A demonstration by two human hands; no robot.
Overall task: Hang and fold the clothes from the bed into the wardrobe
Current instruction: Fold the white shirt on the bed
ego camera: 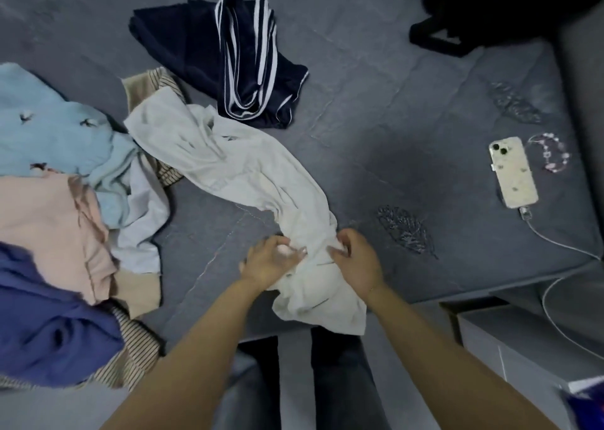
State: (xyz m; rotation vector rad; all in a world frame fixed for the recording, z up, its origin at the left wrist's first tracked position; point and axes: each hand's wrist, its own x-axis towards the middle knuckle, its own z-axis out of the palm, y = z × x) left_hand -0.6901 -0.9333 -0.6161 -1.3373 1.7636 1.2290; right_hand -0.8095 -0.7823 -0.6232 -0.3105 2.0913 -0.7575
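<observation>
A grey bedsheet (376, 109) with embroidered leaves; a pale cabinet (523, 341) beside it

Bed cover (376, 109): grey matt cloth, quilted, stitched leaf motifs. Pale garment (248, 175): soft matt cloth, creased. Navy garment (228, 57), far: smooth cloth, white stripes. Left pile: blue knit (55, 129) fuzzy, pink cloth (42, 220) matt. Phone (513, 171), right: glossy pale case. Cable (555, 240): smooth white plastic.
</observation>
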